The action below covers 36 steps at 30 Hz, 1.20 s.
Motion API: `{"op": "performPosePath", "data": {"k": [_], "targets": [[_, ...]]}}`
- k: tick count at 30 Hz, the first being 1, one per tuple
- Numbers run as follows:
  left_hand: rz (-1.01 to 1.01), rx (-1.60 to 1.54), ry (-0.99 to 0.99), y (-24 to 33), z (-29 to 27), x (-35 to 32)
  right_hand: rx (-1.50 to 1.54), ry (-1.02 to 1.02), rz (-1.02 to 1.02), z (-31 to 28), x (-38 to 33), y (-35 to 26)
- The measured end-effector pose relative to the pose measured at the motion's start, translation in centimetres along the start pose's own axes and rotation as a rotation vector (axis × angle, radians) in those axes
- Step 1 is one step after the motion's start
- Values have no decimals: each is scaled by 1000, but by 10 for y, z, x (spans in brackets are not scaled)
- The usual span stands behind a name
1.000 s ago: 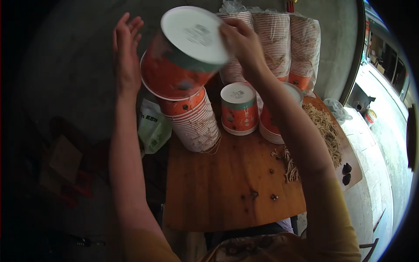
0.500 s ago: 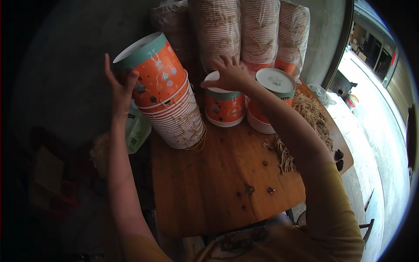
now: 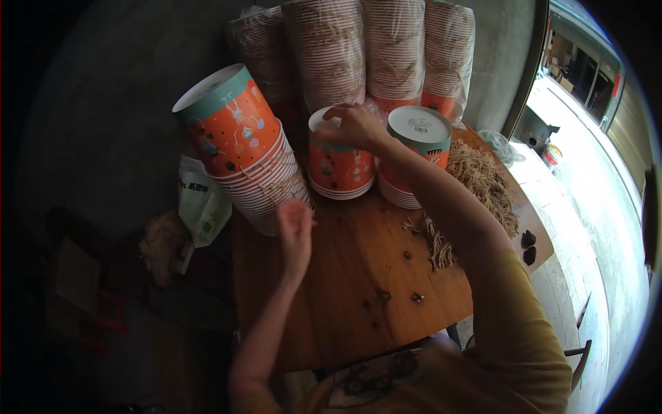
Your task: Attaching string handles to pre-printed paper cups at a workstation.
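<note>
A tall nested stack of orange-and-teal paper buckets point(image 3: 231, 127) leans left on the table's left side, bottoms up, with twine hanging around its lower rims. My left hand point(image 3: 295, 224) is in front of the stack's lower end. Its fingers are smeared by motion, and whether they touch the stack cannot be told. Over the white bottom of a shorter bucket stack point(image 3: 343, 171) reaches my right hand point(image 3: 353, 127), thumb and fingers curved and apart. Contact there is unclear. Just right of it stands another short upside-down stack point(image 3: 418, 127).
Tall plastic-wrapped bucket stacks point(image 3: 324, 52) line the wall behind. A heap of tan twine point(image 3: 483, 183) lies on the wooden table point(image 3: 352, 276) at right, with dark pieces point(image 3: 529, 247) near the edge. Left of the table is a pale green bag point(image 3: 207, 207).
My left hand has left the upper side of the leaning stack and come down and right to its lower end. My right hand's spread fingers have curled over the short stack. The view has shifted slightly.
</note>
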<state>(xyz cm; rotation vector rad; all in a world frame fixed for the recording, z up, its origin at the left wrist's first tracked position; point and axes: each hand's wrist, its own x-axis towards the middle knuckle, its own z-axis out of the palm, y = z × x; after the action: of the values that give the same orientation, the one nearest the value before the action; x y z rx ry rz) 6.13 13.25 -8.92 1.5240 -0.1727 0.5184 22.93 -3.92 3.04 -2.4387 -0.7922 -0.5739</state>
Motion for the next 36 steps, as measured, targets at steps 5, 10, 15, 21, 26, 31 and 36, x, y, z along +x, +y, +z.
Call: {"op": "performPosePath", "data": {"k": [5,10,15,21,26,31,36], "targets": [[-555,-659,-3,-53,30,20,148,-8,105,-32,-11,-14],[-515,-840,-106,-64,42,36,-11,147,-150,-29,-26,-3],[-525,-837,-119,-65,43,41,87,155,-112,-49,-29,-7],[-545,-755,-53,-84,39,42,234,338,-51,-85,-22,-3],[-563,-702,-30,-89,35,40,424,554,-74,-128,-40,-2],[-619,-562,32,-85,35,32,560,721,-107,-146,-82,-14],[-253,124,230,-42,71,10,753,774,-47,-151,-127,-3]]}}
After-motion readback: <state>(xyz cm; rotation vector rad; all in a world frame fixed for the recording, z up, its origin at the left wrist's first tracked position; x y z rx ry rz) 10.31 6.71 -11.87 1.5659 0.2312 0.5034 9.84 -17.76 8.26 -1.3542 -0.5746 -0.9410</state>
